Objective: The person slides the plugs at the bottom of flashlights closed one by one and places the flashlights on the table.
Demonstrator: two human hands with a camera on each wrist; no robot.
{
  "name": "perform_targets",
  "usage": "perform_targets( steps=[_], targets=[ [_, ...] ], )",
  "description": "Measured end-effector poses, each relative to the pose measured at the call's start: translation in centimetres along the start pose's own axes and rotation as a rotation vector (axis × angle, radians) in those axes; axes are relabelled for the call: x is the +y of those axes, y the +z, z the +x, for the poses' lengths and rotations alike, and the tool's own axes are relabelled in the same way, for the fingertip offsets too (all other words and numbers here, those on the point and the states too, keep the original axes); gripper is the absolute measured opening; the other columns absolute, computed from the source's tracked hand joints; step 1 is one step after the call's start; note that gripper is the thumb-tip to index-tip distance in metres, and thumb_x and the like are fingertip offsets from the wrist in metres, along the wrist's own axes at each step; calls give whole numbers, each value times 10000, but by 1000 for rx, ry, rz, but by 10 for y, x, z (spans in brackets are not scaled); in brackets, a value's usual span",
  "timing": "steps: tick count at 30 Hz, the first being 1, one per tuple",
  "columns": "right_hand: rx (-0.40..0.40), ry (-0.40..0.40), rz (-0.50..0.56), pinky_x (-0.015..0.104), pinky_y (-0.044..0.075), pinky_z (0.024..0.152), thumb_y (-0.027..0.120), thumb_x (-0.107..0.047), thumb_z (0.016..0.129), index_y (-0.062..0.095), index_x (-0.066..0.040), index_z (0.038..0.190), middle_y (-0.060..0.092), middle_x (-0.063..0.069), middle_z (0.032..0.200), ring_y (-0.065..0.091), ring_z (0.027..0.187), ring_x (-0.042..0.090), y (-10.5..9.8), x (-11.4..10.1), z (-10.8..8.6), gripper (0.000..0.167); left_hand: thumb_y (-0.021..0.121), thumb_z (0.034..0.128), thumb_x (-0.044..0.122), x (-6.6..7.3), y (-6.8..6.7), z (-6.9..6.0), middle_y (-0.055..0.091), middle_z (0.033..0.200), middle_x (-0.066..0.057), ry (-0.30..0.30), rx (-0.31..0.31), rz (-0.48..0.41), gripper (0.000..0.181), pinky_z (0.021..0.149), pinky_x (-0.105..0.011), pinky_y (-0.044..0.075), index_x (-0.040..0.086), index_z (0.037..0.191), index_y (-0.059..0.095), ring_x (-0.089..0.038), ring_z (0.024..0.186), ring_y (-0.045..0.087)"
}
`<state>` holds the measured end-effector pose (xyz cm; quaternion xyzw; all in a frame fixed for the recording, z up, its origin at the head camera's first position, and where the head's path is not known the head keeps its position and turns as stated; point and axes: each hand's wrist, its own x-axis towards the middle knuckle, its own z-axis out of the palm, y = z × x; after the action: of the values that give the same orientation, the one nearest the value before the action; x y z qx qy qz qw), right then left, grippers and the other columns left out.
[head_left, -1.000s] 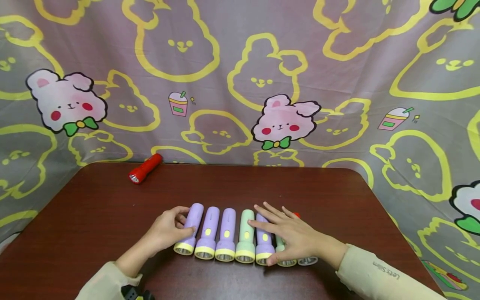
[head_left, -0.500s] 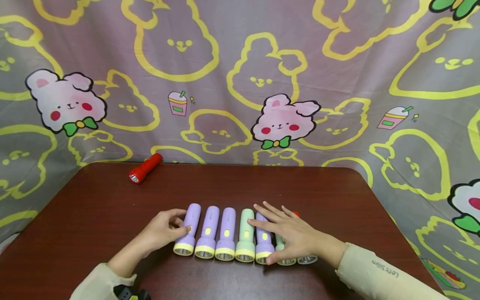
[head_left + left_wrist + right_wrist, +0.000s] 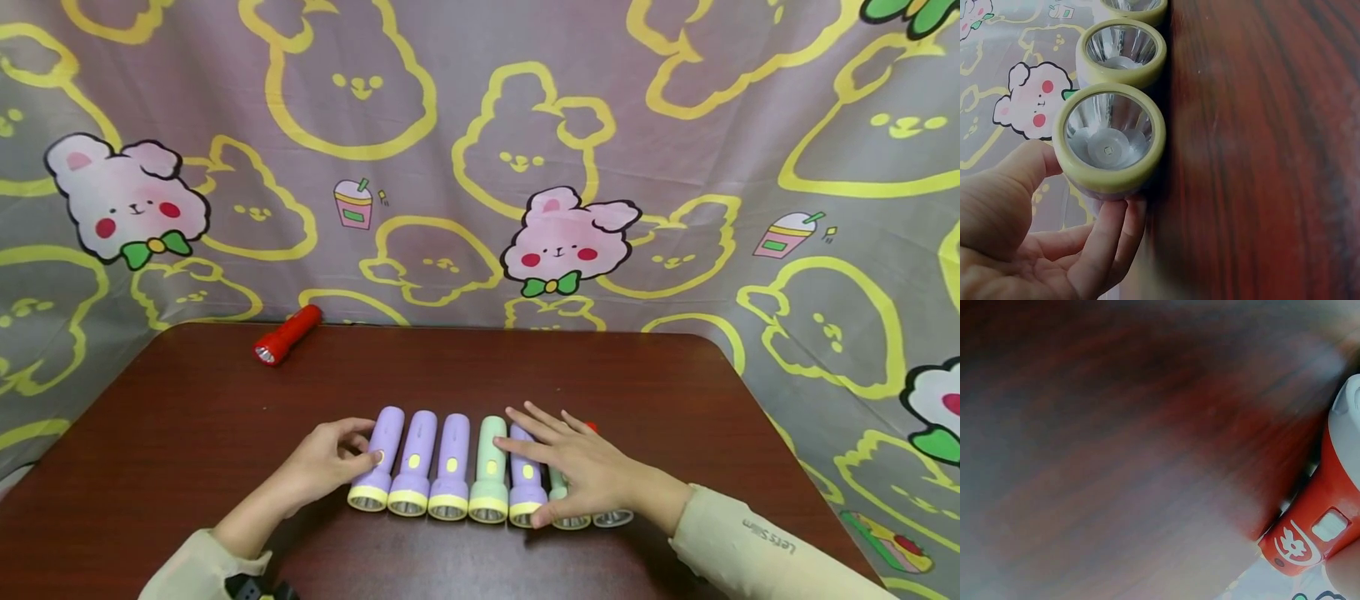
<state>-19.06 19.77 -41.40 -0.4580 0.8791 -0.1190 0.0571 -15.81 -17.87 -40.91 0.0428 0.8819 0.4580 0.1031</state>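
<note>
Several flashlights lie side by side in a row, lens ends toward me. My left hand (image 3: 322,454) holds the leftmost purple flashlight (image 3: 387,433), thumb on top by its yellow switch and fingers at its outer side. Its yellow-rimmed lens (image 3: 1110,140) fills the middle of the left wrist view. Two more purple flashlights (image 3: 422,437) follow, then a green flashlight (image 3: 491,442). My right hand (image 3: 585,471) lies with fingers spread over the right end of the row, across another purple flashlight (image 3: 528,473) and a partly hidden green one. Beneath that hand, the red-and-white flashlight (image 3: 1329,487) is mostly covered.
A separate red flashlight (image 3: 287,335) lies at the back left of the brown table (image 3: 420,367). Behind the table hangs a patterned curtain (image 3: 450,100) with rabbit drawings, which also runs along both sides.
My left thumb has slid a little left on the leftmost purple flashlight, so its yellow switch now shows. The right hand keeps its place over the row.
</note>
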Motion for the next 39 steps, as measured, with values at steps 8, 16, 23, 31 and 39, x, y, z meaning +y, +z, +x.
perform_targets(
  steps=[8,16,23,31,39],
  targets=[
    [6,1,-2,773,254,1057,501,-834,795,234,-422,1559,129,11,1684,139,1536,379,0,1,0,908,752,862,145,-1,-3,1,657,960,-104,-35,-33,-66,560,573,-298,542,-79,1326,534,-171,719,588],
    [2,1,-8,768,259,1057,490,-845,790,226,-429,1559,141,22,1682,143,1535,379,1,1,0,913,722,881,110,-6,-13,-1,684,953,-98,-6,-57,-71,519,561,-296,509,-81,1323,530,-189,706,593],
    [9,-1,-8,771,262,1054,493,-841,793,235,-424,1558,145,21,1681,143,1536,376,1,1,-1,909,663,929,118,-18,-35,2,709,1008,-128,33,0,-2,460,565,-293,499,-84,1320,527,-174,774,620],
    [16,-1,-19,766,263,1058,499,-841,789,237,-423,1558,156,26,1679,154,1532,381,2,2,0,914,666,923,90,-33,-70,11,728,995,-156,53,184,204,372,616,-241,478,-74,1247,587,-213,832,650],
    [16,1,-8,767,265,1056,491,-849,784,247,-424,1555,165,26,1677,162,1529,388,2,2,0,913,695,909,130,-41,-101,31,692,1043,-248,101,395,362,385,714,-377,475,-51,1233,592,-384,925,629]
  ],
)
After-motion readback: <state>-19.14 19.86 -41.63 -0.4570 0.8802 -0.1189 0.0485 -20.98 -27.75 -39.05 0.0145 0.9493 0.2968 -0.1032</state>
